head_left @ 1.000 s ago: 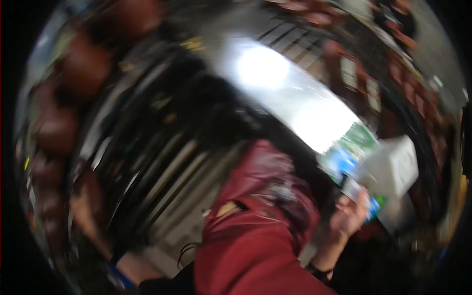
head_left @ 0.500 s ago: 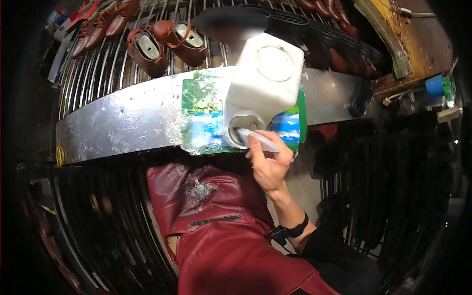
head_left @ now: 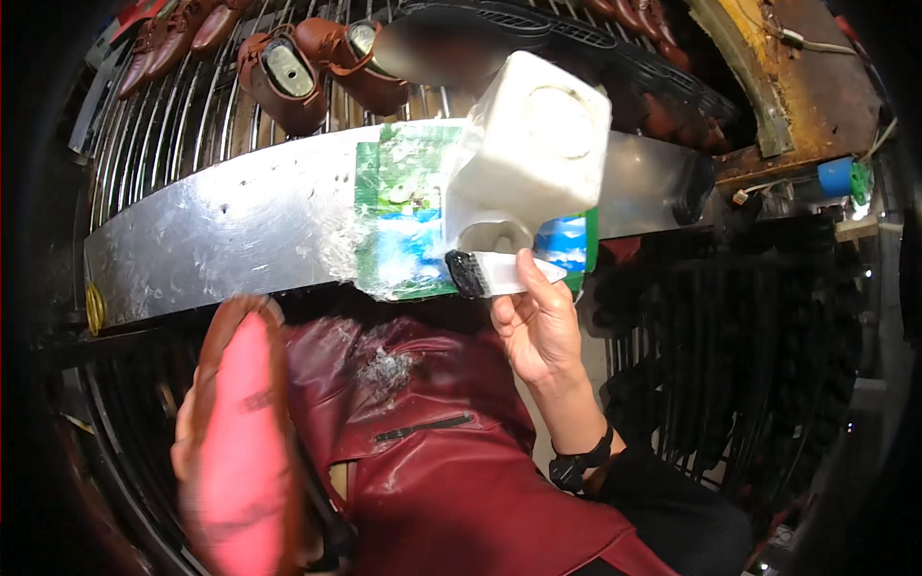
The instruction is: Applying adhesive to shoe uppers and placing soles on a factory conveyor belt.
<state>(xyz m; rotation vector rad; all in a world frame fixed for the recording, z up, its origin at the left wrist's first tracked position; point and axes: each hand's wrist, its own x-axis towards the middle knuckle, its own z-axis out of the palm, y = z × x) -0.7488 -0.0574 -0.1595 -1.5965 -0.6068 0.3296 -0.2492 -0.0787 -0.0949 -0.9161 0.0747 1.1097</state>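
Note:
My right hand [head_left: 543,326] grips a brush by its flat white handle [head_left: 509,273]. Its black bristles [head_left: 466,274] point left, just in front of the round opening of a white plastic container [head_left: 552,125]. At the lower left, my left hand [head_left: 182,432] holds a brown shoe [head_left: 264,302] with its pink underside [head_left: 245,413] facing up. Only some fingers show along the shoe's left edge; the rest is hidden behind it. The shoe is partly blurred by motion.
The container stands on a green and blue covered patch [head_left: 408,202] of a metal ledge [head_left: 230,216]. Beyond it, brown shoes [head_left: 355,77] and black soles [head_left: 615,58] lie on a rack of metal bars [head_left: 163,144]. A dark red apron [head_left: 451,490] covers my lap.
The brush has come out of the container's opening, and its bristles now show. My left hand has come into view from the lower left with the shoe.

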